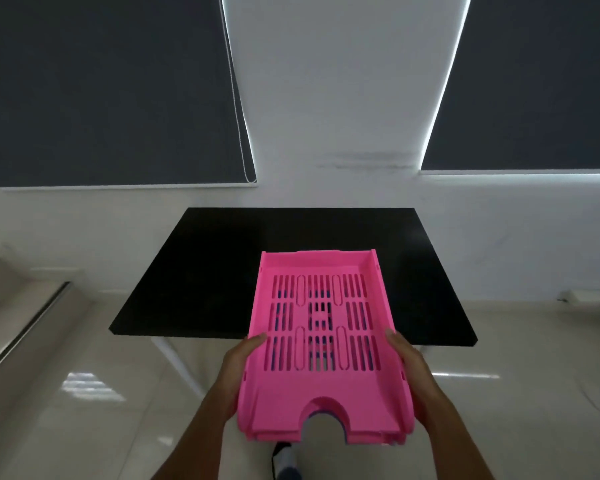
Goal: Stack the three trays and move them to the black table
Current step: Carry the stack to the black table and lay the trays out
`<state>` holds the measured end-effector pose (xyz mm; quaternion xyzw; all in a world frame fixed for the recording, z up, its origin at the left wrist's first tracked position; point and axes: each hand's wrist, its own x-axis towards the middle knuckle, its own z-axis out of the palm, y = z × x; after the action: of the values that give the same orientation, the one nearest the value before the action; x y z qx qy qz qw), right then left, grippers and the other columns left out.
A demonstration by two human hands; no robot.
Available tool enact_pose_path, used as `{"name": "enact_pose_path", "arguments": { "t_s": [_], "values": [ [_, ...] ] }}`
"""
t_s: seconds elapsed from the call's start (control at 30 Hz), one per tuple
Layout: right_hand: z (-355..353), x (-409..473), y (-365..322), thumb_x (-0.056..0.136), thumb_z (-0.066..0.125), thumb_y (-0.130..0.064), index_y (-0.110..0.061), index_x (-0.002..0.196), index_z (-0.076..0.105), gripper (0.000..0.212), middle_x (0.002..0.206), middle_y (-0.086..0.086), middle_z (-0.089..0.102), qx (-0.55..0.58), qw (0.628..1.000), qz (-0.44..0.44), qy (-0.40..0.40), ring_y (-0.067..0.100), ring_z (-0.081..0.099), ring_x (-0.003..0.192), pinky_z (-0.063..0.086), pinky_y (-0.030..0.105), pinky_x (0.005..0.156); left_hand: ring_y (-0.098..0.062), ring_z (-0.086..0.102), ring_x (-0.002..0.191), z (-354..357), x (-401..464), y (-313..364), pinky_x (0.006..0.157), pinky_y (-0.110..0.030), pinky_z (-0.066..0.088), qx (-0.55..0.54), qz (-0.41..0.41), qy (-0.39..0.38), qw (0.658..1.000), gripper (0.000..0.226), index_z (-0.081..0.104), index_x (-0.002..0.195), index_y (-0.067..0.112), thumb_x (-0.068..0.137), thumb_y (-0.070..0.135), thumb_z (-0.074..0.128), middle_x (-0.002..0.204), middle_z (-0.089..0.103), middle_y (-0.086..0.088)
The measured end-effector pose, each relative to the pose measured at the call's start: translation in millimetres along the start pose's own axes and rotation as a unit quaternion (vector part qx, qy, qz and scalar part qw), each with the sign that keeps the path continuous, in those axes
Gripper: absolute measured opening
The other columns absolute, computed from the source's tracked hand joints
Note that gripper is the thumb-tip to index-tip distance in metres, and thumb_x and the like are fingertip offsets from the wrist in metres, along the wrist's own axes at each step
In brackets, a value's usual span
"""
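Head view: both hands gripped a pink tray stack [321, 344] by its long sides. Left hand [238, 367] was curled around the left wall, fingertips hooked over the rim. Right hand [411, 372] was wrapped around the right wall the same way, thumb lying along the rim. Neither hand was open; both were closed on the stack.

Stack edges showed at the near end, top tray pink, a bluish layer visible through the slots and the front notch; exact tray count couldn't be told. Stack was held in the air, tilted, far end over the near edge of the black table [222, 265], near end over the floor [516, 393].

Table top was bare black, with a white leg [177, 362] under the near left corner, pushed against a white wall [326, 98]. Two dark blinds [101, 88] flanked the wall strip, light leaking at their edges. Floor was glossy pale tile with reflections. A shoe [284, 459] showed under the stack
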<state>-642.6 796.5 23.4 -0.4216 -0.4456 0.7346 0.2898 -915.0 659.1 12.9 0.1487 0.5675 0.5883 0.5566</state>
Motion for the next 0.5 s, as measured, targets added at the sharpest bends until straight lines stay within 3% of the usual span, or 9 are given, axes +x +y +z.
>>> {"name": "enact_pose_path", "arguments": {
  "t_s": [0.2,0.3,0.4,0.5],
  "values": [
    [35.7,120.9,-16.4,0.092,0.06,-0.033,-0.01,0.13,0.061,0.045,0.108,0.022,0.075,0.026,0.999,0.038,0.0,0.037,0.074,0.091,0.058,0.049,0.082,-0.044,0.067,0.099,-32.9,109.5,49.5,0.099,-0.066,0.046,-0.002,-0.009,0.019,1.0,0.046,0.067,0.12,0.002,0.085,0.033,0.068,0.115,0.068,-0.03],
    [58.0,164.7,-29.5,0.094,0.057,-0.032,-0.009,0.128,0.062,0.041,0.116,0.027,0.071,0.03,0.998,0.058,0.007,0.037,0.073,0.09,0.06,0.048,0.079,-0.048,0.065,0.104,-47.3,153.0,74.0,0.098,-0.07,0.044,0.005,-0.026,0.034,0.999,0.041,0.066,0.121,0.003,0.091,0.03,0.062,0.12,0.065,-0.033],
    [74.5,202.1,-39.6,0.096,0.055,-0.037,-0.012,0.124,0.064,0.038,0.111,0.024,0.074,0.04,0.996,0.074,0.018,0.035,0.074,0.087,0.06,0.047,0.075,-0.05,0.064,0.106,-57.4,191.1,98.5,0.097,-0.072,0.043,0.002,-0.046,0.041,0.998,0.047,0.065,0.121,0.002,0.086,0.034,0.067,0.121,0.063,-0.034],
    [82.2,231.4,-47.1,0.094,0.057,-0.038,-0.013,0.123,0.065,0.039,0.113,0.024,0.074,0.042,0.995,0.081,0.036,0.037,0.073,0.09,0.059,0.051,0.083,-0.05,0.064,0.105,-60.8,222.9,112.9,0.098,-0.071,0.044,0.014,-0.049,0.047,0.998,0.05,0.066,0.118,0.001,0.079,0.032,0.071,0.12,0.065,-0.033]
  ]
}}
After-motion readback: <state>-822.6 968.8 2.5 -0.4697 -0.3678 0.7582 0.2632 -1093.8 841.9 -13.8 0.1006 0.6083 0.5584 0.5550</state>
